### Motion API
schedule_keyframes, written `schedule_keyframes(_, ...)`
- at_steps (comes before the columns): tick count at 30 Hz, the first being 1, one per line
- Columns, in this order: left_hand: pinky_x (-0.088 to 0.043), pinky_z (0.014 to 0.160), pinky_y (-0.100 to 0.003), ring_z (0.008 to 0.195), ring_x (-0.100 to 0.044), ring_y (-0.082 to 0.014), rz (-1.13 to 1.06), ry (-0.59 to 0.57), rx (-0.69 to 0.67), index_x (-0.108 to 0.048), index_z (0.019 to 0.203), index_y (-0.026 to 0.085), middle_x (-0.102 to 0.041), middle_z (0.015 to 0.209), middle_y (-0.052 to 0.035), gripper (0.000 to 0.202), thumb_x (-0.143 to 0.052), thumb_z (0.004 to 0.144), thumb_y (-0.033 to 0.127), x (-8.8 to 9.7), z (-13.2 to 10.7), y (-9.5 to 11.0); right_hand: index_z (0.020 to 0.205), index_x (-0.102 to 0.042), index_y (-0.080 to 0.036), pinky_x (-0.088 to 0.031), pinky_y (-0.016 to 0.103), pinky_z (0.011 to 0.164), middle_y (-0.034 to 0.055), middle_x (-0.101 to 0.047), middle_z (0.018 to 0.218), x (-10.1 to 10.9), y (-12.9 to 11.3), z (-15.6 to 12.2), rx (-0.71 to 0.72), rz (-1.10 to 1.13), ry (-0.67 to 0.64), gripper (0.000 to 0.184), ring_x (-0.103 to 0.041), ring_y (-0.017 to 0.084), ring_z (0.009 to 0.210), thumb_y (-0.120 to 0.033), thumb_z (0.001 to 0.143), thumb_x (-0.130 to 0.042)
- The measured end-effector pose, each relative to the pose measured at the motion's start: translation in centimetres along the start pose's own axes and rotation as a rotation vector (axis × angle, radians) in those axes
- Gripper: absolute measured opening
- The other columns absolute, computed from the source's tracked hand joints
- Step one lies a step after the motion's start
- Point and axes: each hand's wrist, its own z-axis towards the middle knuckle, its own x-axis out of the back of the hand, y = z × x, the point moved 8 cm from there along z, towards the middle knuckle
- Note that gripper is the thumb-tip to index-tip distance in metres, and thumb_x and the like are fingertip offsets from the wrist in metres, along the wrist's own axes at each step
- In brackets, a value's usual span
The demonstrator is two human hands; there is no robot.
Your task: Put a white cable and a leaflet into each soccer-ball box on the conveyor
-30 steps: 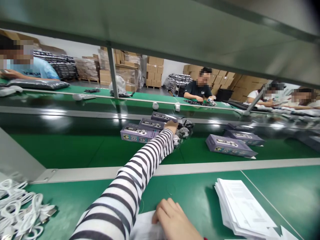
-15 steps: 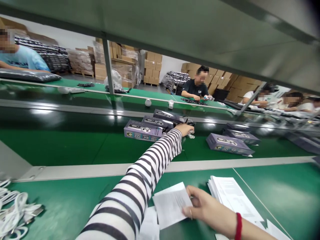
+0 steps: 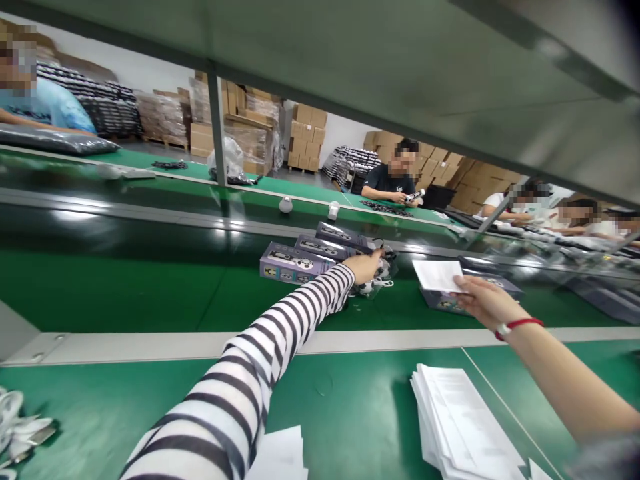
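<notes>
My left hand (image 3: 365, 267), in a black-and-white striped sleeve, reaches over the belt to the right ends of several purple printed boxes (image 3: 297, 263). Its fingers are bent together at a clear bag (image 3: 384, 268) with dark and white parts; what they pinch is partly hidden. A white looped cord (image 3: 384, 284) pokes out beside that hand. My right hand (image 3: 480, 297), with a red wristband, pinches a white folded leaflet (image 3: 439, 275) between thumb and fingers. The leaflet is held over another purple box (image 3: 443, 302) farther right and covers part of it.
A stack of white leaflets (image 3: 460, 420) and more papers (image 3: 280, 457) lie on the green bench. White cables (image 3: 20, 427) are at lower left. A shelf (image 3: 350, 80) hangs overhead, with a post (image 3: 218, 127). Co-workers, including a person (image 3: 393, 177) in black, sit across the line.
My right hand has carried the leaflet from the bench forward and right, over the belt. The near boxes have shifted slightly right. My left hand stays by their ends, more of the bagged parts showing.
</notes>
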Motion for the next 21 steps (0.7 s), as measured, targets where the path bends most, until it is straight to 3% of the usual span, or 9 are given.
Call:
schedule_keyframes(3,-0.045,0.074,-0.031,0.094,-0.062,-0.0235,0.007,-0.089,-0.066,-0.05,0.121,0.015,-0.065,0.107,-0.0116,0.033,-0.045,0.091,0.028,-0.6,-0.7,0.5,0.077,-0.053,-0.022,-0.047,0.022,0.052,0.003,-0.064,0.074,0.2,0.9,5.0,-0.049,0.04,0.085,0.006,-0.062,0.015,0.064,-0.025,0.074,-0.057)
schedule_keyframes(7,-0.041,0.08,-0.029,0.106,-0.057,-0.0213,0.018,-0.07,-0.069,-0.062,0.108,0.026,-0.062,0.116,-0.004,0.023,-0.057,0.086,0.031,-0.2,-2.2,0.1,0.072,-0.05,-0.021,-0.049,0.024,0.056,0.0015,-0.06,0.065,-2.8,2.3,8.4,-0.029,-0.054,0.005,0.005,-0.06,0.015,0.061,-0.022,0.077,-0.048)
schedule_keyframes(11,-0.037,0.084,-0.033,0.099,-0.059,-0.0223,0.07,-0.088,0.099,-0.069,0.097,0.03,-0.069,0.1,-0.0016,0.02,-0.063,0.082,0.041,0.0,-3.1,-1.3,0.079,-0.062,-0.017,-0.047,0.024,0.055,0.0007,-0.061,0.062,-6.5,4.8,8.7,-0.035,-0.251,-0.223,0.01,-0.058,0.015,0.06,-0.02,0.07,-0.059)
schedule_keyframes(14,-0.035,0.084,-0.035,0.094,-0.06,-0.0219,0.112,-0.078,0.092,-0.069,0.095,0.026,-0.069,0.095,-0.0023,0.02,-0.062,0.083,0.04,0.0,-3.3,-0.9,0.105,-0.064,-0.016,-0.047,0.024,0.062,-0.0002,-0.066,0.069,-8.5,6.0,8.6,-0.01,-0.368,-0.371,0.039,-0.06,0.015,0.066,-0.021,0.067,-0.068)
schedule_keyframes(16,-0.035,0.08,-0.035,0.094,-0.058,-0.0226,0.162,-0.003,0.06,-0.067,0.097,0.023,-0.068,0.097,-0.0049,0.022,-0.054,0.089,0.037,0.4,-3.5,-0.4,0.11,-0.063,-0.014,-0.047,0.025,0.063,-0.0004,-0.065,0.065,-9.2,6.4,9.1,-0.005,-0.446,-0.405,0.048,-0.06,0.015,0.065,-0.021,0.063,-0.072)
schedule_keyframes(18,-0.034,0.078,-0.036,0.096,-0.055,-0.0234,0.205,0.056,0.022,-0.067,0.097,0.022,-0.067,0.1,-0.0062,0.026,-0.045,0.093,0.033,0.7,-4.0,0.1,0.1,-0.067,-0.013,-0.045,0.024,0.06,-0.0012,-0.063,0.059,-9.5,6.6,9.9,-0.011,-0.53,-0.39,0.043,-0.058,0.015,0.059,-0.019,0.058,-0.075)
schedule_keyframes(21,-0.031,0.08,-0.038,0.098,-0.051,-0.0239,0.258,0.045,-0.048,-0.069,0.089,0.021,-0.067,0.1,-0.0064,0.029,-0.042,0.094,0.033,0.4,-4.8,0.7,0.077,-0.069,-0.016,-0.042,0.024,0.053,-0.0036,-0.058,0.05,-9.0,6.9,10.6,-0.026,-0.635,-0.332,0.028,-0.053,0.013,0.051,-0.016,0.051,-0.077)
